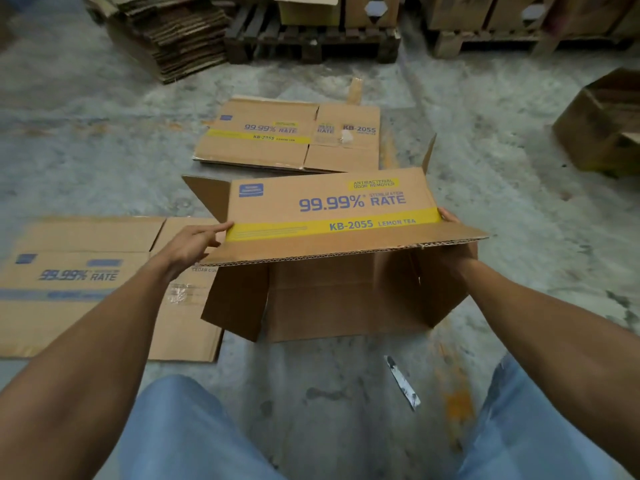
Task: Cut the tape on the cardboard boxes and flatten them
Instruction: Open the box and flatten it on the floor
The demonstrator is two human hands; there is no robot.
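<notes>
A brown cardboard box [332,209] printed "99.99% RATE" with a yellow band lies partly collapsed on the floor in front of me, flaps loose at both ends. My left hand [194,245] touches its left edge with the index finger straight and thumb under the panel. My right hand [453,237] grips the right edge, fingers curled over the top of the panel. A knife [403,382] lies on the floor between my knees, untouched. Flattened boxes lie to the left [86,285] and further ahead [287,136].
A tall stack of flattened cardboard [173,32] stands at the back left beside wooden pallets [311,43] carrying boxes. An open brown box [602,123] sits at the right. My knees in blue jeans [194,431] fill the bottom.
</notes>
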